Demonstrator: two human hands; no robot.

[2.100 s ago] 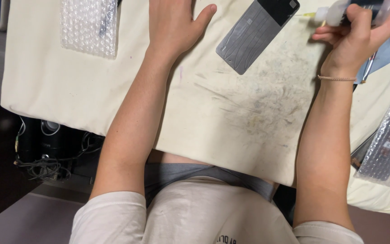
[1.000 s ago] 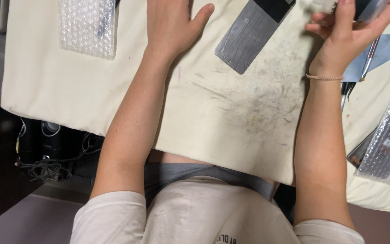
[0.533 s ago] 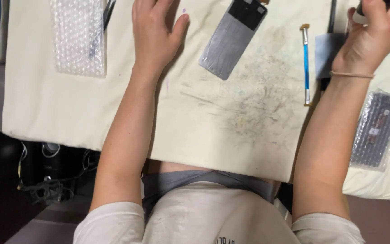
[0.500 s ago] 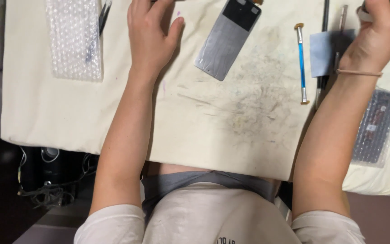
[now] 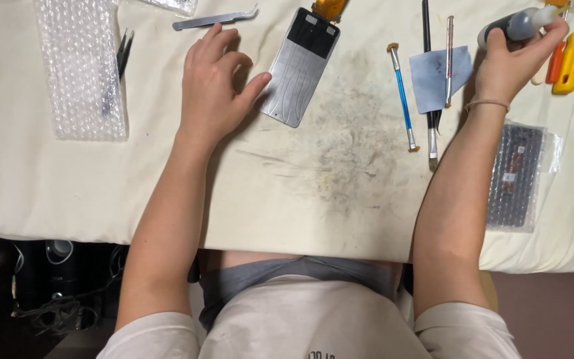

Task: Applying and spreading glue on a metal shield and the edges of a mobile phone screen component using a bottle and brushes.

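The right hand (image 5: 509,63) had moved out past the tools since a second earlier, fingers pinching a small bottle (image 5: 516,25) near the screwdrivers (image 5: 569,56). The left hand (image 5: 217,83) stayed on the tabletop (image 5: 300,193) (fingers loosely spread), thumb touching the metal plate (image 5: 299,66).

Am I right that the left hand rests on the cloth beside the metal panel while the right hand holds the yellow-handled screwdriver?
Not quite. The right hand holds a small dark squeeze bottle, not the yellow-handled screwdriver, which lies on the cloth just beside that hand. The rest stands: the left hand rests on the cloth beside the metal panel, its thumb at the panel's edge. The head view shows this.
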